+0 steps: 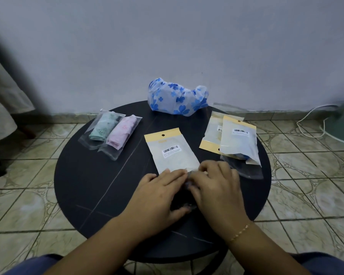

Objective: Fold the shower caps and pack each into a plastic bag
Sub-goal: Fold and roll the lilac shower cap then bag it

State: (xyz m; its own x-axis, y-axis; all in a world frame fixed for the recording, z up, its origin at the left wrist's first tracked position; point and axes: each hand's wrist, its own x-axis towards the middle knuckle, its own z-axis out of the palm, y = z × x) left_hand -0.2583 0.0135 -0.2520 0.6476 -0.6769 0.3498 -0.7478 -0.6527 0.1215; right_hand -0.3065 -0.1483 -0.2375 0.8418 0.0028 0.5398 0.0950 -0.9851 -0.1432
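While both hands worked at the near edge of the round dark surface [83, 175], the bag in hand [172, 150] lay label-up just beyond the fingers, its open mouth toward the person. The left hand [159, 192] lay flat, fingers fairly straight, pressing on the bag's near end; the right hand [216, 185] had its fingers curled down at the clear flap, though whether its grip pinched the flap I could not tell. Something dark sat between the palms, too hidden to name.

The step looked like closing this bag. To do it well, press the air out first, fold the flap squarely, then smooth along the seal.

The blue-flowered cap [177, 98] sat unfolded at the far edge. Two clear packed bags [109, 133] lay to the left, two labelled bags [232, 139] to the right.
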